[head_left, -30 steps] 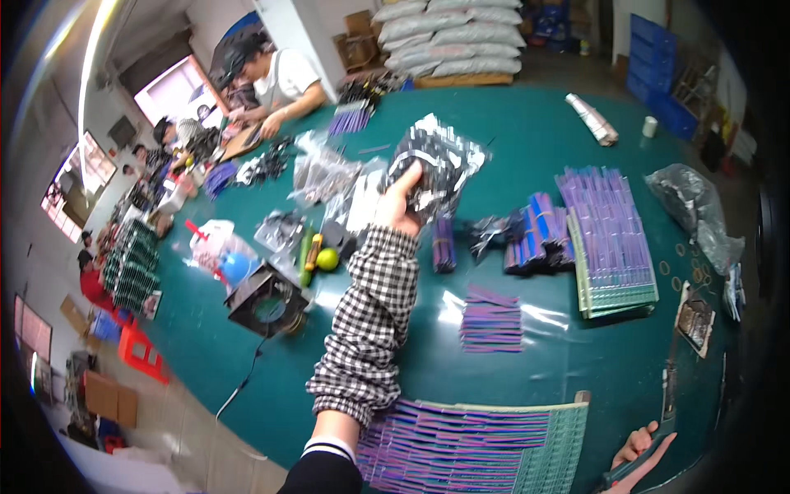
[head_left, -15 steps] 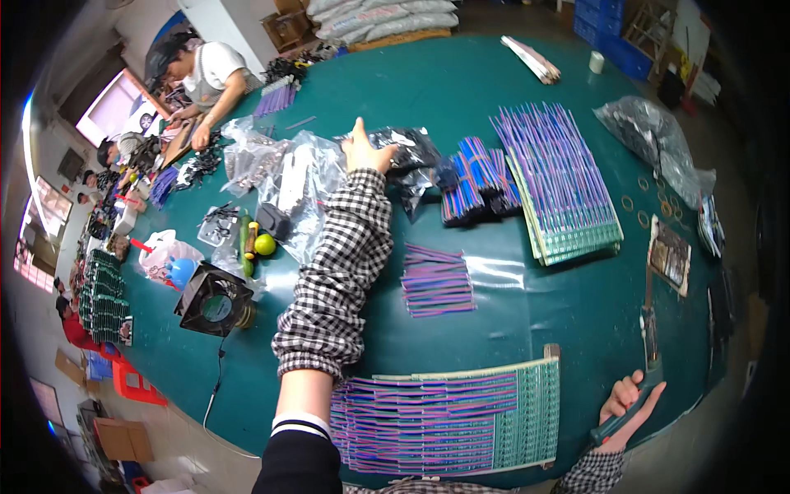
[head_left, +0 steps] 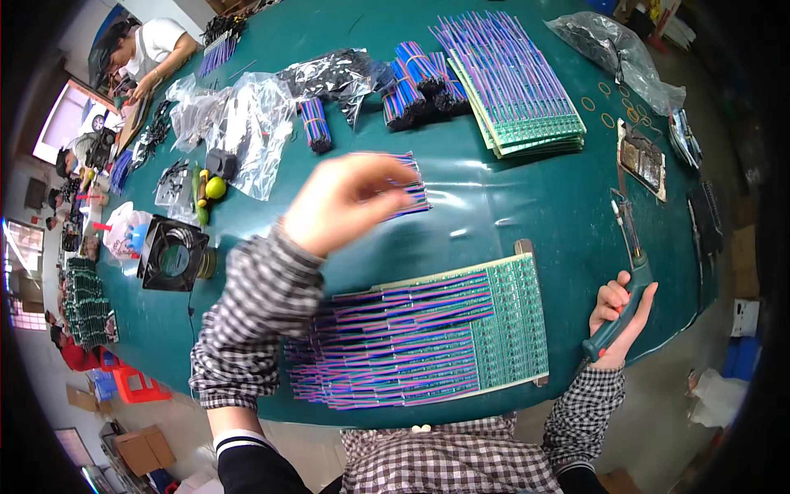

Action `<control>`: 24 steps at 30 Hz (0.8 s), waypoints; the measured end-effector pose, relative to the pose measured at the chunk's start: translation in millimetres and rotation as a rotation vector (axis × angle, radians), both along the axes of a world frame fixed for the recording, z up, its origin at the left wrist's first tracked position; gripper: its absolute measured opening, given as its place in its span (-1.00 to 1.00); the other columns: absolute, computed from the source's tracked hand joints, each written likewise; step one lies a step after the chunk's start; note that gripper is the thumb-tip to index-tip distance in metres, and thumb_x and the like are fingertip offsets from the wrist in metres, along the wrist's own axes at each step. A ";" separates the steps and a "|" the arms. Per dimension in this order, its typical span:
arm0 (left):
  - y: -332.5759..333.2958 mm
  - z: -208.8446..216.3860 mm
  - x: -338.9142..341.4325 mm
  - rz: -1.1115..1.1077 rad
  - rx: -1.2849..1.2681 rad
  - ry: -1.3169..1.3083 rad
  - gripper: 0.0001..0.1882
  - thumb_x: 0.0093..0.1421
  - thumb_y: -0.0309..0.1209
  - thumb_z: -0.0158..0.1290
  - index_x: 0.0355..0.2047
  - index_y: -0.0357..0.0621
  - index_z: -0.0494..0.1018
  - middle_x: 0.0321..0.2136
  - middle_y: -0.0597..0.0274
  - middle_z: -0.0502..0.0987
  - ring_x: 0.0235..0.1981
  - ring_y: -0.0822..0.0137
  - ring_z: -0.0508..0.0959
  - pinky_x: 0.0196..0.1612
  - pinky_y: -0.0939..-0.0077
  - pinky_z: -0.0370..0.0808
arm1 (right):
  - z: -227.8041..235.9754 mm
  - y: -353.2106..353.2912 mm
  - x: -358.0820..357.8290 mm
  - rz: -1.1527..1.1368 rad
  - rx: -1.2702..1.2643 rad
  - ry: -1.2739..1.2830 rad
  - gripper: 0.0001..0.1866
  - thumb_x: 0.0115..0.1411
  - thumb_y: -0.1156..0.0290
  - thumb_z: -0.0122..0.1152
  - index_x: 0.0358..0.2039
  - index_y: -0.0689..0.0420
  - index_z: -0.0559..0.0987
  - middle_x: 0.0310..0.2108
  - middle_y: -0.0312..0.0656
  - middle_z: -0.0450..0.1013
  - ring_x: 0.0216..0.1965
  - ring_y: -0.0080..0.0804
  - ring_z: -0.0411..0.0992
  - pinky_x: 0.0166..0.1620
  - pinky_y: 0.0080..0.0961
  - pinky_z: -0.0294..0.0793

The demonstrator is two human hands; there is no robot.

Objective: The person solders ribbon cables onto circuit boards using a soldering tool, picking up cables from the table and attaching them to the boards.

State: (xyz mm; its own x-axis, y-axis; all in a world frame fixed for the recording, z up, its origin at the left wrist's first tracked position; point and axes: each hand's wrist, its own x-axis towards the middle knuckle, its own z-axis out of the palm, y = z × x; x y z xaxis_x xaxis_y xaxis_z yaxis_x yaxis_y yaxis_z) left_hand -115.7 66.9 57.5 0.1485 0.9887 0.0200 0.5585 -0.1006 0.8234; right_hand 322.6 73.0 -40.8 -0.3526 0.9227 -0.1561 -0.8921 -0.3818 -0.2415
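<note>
My left hand (head_left: pixel 350 202), smeared a little by motion, hovers over a small loose pile of purple and blue wires (head_left: pixel 418 183). Thumb and fingers are curved with a gap between them, and nothing shows in the gap. Closed around the dark green handle of a soldering iron (head_left: pixel 629 309), my right hand (head_left: pixel 615 323) keeps its metal tip pointing away from me. In front of me lies a panel of green circuit boards (head_left: pixel 512 325), with rows of coloured wires (head_left: pixel 387 350) running off to the left. My left sleeve covers part of them.
Banded wire bundles (head_left: pixel 411 86) and a stack of wired boards (head_left: pixel 535 128) lie further back. A single bundle (head_left: pixel 315 125) sits beside clear plastic bags (head_left: pixel 251 123). A black fan (head_left: pixel 173 255) stands left; a solder-stained tray (head_left: pixel 642 160) and rubber bands (head_left: pixel 629 107) lie right. Another person (head_left: pixel 152 53) works far left.
My left hand has come back from beside the plastic bags to the loose wire pile. A banded bundle now shows where it was. The view has shifted; my right hand still grips the soldering iron.
</note>
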 end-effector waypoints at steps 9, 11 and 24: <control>-14.6 -81.6 17.1 0.128 0.361 0.521 -0.89 0.08 -0.51 0.16 -0.37 -0.15 0.45 -0.41 0.12 0.44 -0.30 0.04 0.52 -0.24 0.26 0.49 | 4.2 -1.6 -9.7 0.018 -0.041 -0.117 -0.45 0.30 -0.11 0.12 -0.12 0.20 0.37 -0.49 -0.33 0.23 -0.43 -0.57 0.23 -0.48 -0.68 0.44; -13.2 -82.4 19.8 0.132 0.386 0.609 -0.87 0.09 -0.50 0.16 -0.36 -0.15 0.45 -0.42 0.13 0.45 -0.30 0.05 0.52 -0.25 0.27 0.49 | 5.6 -2.3 -10.4 0.010 -0.034 -0.138 -0.45 0.30 -0.11 0.12 -0.12 0.20 0.37 -0.49 -0.34 0.24 -0.42 -0.56 0.24 -0.47 -0.68 0.46; -8.6 -79.3 15.9 0.093 0.407 0.552 -0.88 0.05 -0.52 0.14 -0.38 -0.12 0.45 -0.41 0.16 0.44 -0.29 0.09 0.53 -0.25 0.30 0.51 | 37.8 -10.9 6.2 -0.046 0.139 -0.601 -0.45 0.39 -0.06 -0.06 -0.05 0.29 0.40 -0.44 -0.28 0.36 -0.36 -0.46 0.38 -0.46 -0.59 0.53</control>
State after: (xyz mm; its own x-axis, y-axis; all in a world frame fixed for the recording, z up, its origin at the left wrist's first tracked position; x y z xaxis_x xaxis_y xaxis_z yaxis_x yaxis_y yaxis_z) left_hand -99.8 58.3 -21.8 0.1586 0.9275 0.3384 0.9061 -0.2729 0.3233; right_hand 328.7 62.1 -3.0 -0.1996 0.9608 -0.1925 -0.5997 -0.2752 -0.7514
